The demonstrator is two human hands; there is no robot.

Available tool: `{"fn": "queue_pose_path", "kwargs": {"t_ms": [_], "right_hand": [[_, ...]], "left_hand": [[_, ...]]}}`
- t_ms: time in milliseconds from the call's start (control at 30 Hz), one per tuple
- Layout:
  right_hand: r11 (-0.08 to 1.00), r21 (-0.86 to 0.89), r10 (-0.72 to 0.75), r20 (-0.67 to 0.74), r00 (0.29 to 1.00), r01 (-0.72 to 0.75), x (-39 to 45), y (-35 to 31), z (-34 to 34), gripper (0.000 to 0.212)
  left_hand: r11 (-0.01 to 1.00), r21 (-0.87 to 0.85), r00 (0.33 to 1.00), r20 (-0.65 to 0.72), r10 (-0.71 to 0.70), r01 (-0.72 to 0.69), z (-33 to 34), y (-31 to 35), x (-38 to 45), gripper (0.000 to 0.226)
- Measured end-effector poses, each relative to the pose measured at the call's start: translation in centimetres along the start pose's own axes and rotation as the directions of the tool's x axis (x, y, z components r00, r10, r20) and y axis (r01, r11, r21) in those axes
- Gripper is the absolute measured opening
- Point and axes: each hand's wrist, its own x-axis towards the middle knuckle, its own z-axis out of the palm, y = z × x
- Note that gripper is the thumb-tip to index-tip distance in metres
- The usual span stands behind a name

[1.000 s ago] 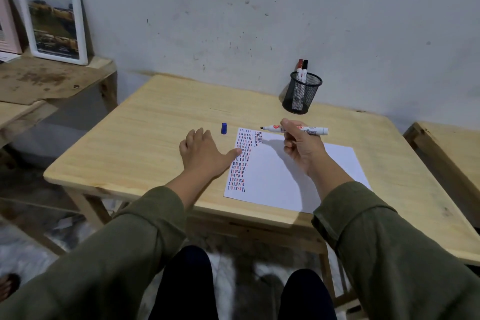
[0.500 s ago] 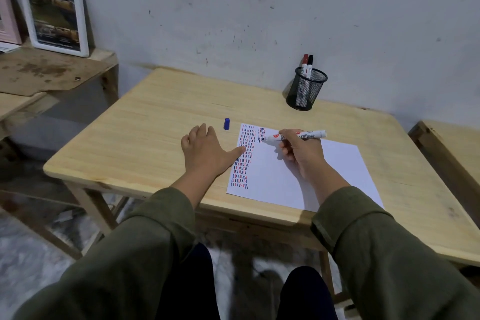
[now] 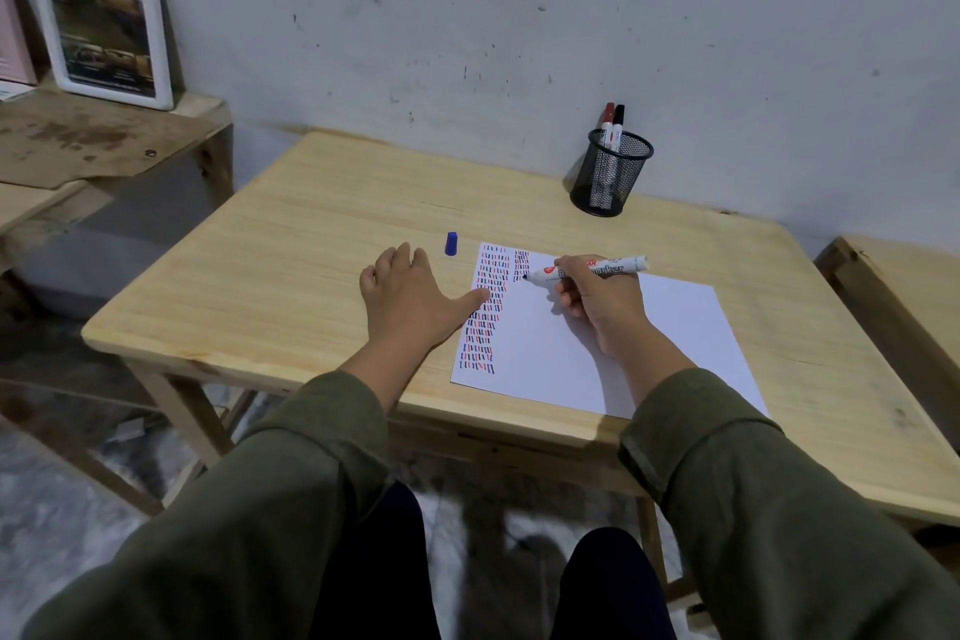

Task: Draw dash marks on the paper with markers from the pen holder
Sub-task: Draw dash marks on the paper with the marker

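**A:** Head view: what is the right hand [image 3: 597, 299] doing over the worktop [image 3: 311, 244]?

**B:** Its fingers [image 3: 566, 294] are curled tight around a white marker [image 3: 587, 268], barrel pointing up and to the right, dark tip down at the sheet of paper [image 3: 597, 343] just under the second, short column of dash marks [image 3: 521, 264]. Whether the tip actually touches the sheet cannot be told.

**A:** And the left hand [image 3: 402, 299]?

**B:** Flat on the wood, palm down, fingers close together and pointing away, thumb stretched out sideways so its tip lies on the paper's left edge, over the long column of red, blue and dark dashes [image 3: 485, 309].

**A:** Where are the other task items?

**B:** A blue cap [image 3: 451, 243] stands on the bare wood just beyond the left hand, near the sheet's far left corner. The black mesh pen holder [image 3: 612, 174] sits well apart at the back of the worktop near the wall, with a red-capped marker [image 3: 606, 119] and a black-capped marker [image 3: 618, 120] upright in it.

**A:** Anything off to the side?

**B:** A white-framed picture [image 3: 101, 10] leans against the wall on a worn side table [image 3: 104, 146] at far left.
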Motion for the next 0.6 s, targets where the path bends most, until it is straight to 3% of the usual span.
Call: {"fn": "queue_pose_path", "kwargs": {"t_ms": [600], "right_hand": [[0.998,0.067,0.016,0.004,1.000,-0.016,-0.04,-0.09,-0.15,0.008]], "left_hand": [[1.000,-0.022,1.000,0.001,0.003,-0.003,0.05,0.04,0.01,0.105]]}}
